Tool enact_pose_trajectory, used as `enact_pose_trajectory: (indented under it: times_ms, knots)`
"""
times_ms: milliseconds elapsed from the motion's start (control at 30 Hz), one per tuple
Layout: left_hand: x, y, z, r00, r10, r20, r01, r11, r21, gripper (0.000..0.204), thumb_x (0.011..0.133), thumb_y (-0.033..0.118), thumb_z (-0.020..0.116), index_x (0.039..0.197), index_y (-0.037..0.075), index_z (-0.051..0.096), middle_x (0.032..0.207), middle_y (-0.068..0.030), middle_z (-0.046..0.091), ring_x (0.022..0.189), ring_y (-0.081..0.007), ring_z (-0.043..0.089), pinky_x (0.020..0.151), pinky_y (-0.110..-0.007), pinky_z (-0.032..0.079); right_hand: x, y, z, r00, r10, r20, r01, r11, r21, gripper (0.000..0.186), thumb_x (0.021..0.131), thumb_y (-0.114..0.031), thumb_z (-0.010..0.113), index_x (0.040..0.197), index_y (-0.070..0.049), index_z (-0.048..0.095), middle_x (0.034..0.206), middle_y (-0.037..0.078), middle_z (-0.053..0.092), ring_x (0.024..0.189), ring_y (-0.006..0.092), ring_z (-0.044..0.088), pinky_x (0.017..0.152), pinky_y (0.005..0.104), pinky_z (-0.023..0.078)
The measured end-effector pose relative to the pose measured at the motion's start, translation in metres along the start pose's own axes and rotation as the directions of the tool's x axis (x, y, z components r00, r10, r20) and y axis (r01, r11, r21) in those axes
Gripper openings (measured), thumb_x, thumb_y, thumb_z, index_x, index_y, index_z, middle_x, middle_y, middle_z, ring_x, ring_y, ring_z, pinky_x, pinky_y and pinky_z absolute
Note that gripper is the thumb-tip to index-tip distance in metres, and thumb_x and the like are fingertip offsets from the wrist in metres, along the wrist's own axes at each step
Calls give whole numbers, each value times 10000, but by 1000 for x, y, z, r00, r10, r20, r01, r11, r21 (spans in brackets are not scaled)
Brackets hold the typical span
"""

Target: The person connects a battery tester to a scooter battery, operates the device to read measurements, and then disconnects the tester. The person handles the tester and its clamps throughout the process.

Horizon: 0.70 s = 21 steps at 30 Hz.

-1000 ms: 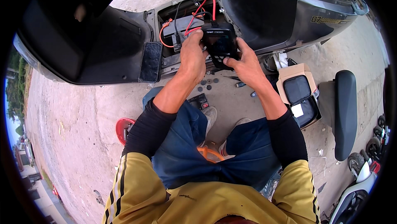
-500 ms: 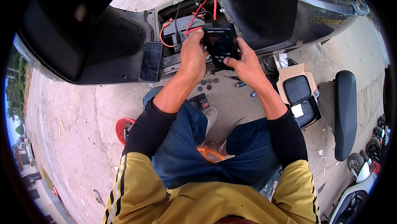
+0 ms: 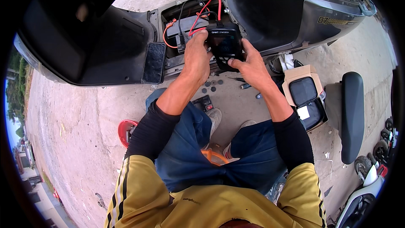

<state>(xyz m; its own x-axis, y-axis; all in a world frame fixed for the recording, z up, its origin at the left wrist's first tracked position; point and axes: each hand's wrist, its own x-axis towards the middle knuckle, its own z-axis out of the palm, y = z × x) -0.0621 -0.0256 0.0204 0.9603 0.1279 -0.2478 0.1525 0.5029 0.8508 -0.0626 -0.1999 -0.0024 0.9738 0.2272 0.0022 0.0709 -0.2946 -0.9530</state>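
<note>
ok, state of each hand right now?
Left hand: closed on the left side of the black handheld meter.
Right hand: closed on the meter's right side, thumb at its buttons.

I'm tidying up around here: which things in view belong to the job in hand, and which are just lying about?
Seemingly in use:
handheld meter, held by left hand and right hand
red cable
scooter

Apparently lying about:
red container
dark discs
cardboard box
dark seat

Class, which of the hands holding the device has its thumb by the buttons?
The right hand: its thumb is by the buttons low on the device; the left hand has its thumb at the upper left corner.
</note>
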Motion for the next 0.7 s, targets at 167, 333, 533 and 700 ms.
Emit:
enact_pose_trajectory:
  times_ms: [167, 333, 533, 700]
  knots:
    - [1, 0, 0, 1000, 2, 1, -2, 1000, -1, 315, 1085, 246, 440, 1246, 38, 612, 1173, -80, 656, 1124, -182, 607, 1020, -400, 451, 0, 2, 0, 1000, -6, -3, 6, 1000, 13, 690, 815, -59, 764, 1425, 110, 489, 1326, 295, 642, 1273, 376, 619, 1101, 394, 436]
    - [-1, 0, 1, 1000, 8, 3, -8, 1000, 0, 309, 1083, 245, 442, 1237, 38, 613, 1170, -79, 657, 1121, -181, 609, 1019, -402, 452, 2, 10, 1, 1000, 1, -11, -1, 1000, -25, 710, 788, -38, 777, 1423, 98, 490, 1304, 287, 653, 1251, 377, 632, 1088, 399, 450]
    - [0, 0, 0, 1000, 4, 6, -4, 1000, 5, 309, 1080, 248, 447, 1238, 43, 615, 1170, -76, 661, 1121, -178, 606, 1020, -400, 441, 3, 14, 2, 1000, -22, 0, 22, 1000, 12, 716, 765, -12, 784, 1418, 70, 500, 1269, 275, 667, 1220, 377, 649, 1067, 403, 468]
    - [0, 0, 0, 1000, 0, 3, 0, 1000, 5, 295, 1083, 248, 452, 1228, 45, 608, 1176, -78, 653, 1130, -184, 603, 1021, -410, 445, 4, 21, 5, 999, -34, -23, 34, 999, 1, 706, 769, -25, 787, 1410, 63, 505, 1263, 280, 669, 1224, 387, 648, 1059, 411, 475]
